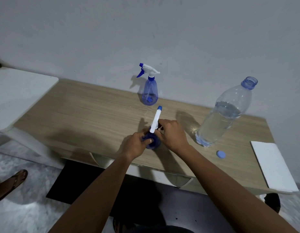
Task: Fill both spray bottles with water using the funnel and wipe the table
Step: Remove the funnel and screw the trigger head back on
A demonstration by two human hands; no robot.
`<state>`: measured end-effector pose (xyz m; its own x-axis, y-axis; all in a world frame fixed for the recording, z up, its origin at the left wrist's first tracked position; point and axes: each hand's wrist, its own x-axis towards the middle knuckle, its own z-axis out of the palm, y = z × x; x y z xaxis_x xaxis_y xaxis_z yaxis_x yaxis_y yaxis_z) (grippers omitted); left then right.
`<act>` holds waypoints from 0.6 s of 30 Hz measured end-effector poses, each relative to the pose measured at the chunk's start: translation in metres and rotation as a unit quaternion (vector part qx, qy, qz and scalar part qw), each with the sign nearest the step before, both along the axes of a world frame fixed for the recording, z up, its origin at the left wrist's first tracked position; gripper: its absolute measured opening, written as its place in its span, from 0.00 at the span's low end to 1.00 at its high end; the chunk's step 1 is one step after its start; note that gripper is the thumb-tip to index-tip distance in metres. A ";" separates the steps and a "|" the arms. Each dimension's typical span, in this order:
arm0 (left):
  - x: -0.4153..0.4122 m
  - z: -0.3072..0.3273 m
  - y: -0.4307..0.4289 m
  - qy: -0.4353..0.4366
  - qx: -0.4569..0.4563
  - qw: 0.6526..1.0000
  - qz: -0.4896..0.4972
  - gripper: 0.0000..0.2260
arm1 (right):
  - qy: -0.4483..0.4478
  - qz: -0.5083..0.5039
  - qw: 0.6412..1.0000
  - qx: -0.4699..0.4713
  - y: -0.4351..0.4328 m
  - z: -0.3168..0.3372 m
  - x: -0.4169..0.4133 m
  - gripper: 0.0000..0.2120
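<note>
A blue spray bottle [153, 142] stands near the front of the wooden table [88, 111]. My left hand [137, 145] grips its body. My right hand [173, 133] is closed around the neck under its white trigger head [155, 120], whose blue nozzle points away from me. A second blue spray bottle [150, 91] with its trigger head on stands upright at the back by the wall. A large clear water bottle [223, 116], uncapped and roughly two-thirds full, stands to the right. Its blue cap [220, 154] lies on the table. No funnel is visible.
A folded white cloth [273, 167] lies at the table's right front corner. A white surface [16, 93] adjoins the table on the left. Another person's sandalled foot [11, 182] is on the floor at the left. A dark mat [75, 180] lies under the table front.
</note>
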<state>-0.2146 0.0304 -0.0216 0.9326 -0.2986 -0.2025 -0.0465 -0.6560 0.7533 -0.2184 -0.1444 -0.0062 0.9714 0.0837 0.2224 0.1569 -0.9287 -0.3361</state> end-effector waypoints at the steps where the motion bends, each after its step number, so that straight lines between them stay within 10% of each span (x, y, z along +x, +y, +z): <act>1: 0.000 -0.001 0.000 0.002 -0.005 1.000 -0.002 0.16 | -0.003 -0.006 1.000 0.001 0.000 -0.003 0.000 0.19; 7: 0.002 -0.002 0.002 -0.017 0.007 1.000 -0.006 0.18 | 0.005 -0.029 0.999 0.022 -0.002 -0.002 -0.009 0.25; 13: 0.005 -0.009 0.003 -0.020 0.022 0.999 -0.010 0.18 | 0.147 0.059 0.919 0.361 -0.015 0.006 -0.009 0.19; 18: 0.006 -0.012 0.003 -0.021 0.023 0.999 -0.009 0.17 | 0.168 0.084 0.906 0.379 -0.013 0.012 -0.004 0.13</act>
<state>-0.2082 0.0333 -0.0335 0.9352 -0.3067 -0.1770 -0.0896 -0.6885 0.7197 -0.2225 -0.1575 0.0059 0.9826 0.1836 -0.0292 0.0444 -0.3845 -0.9221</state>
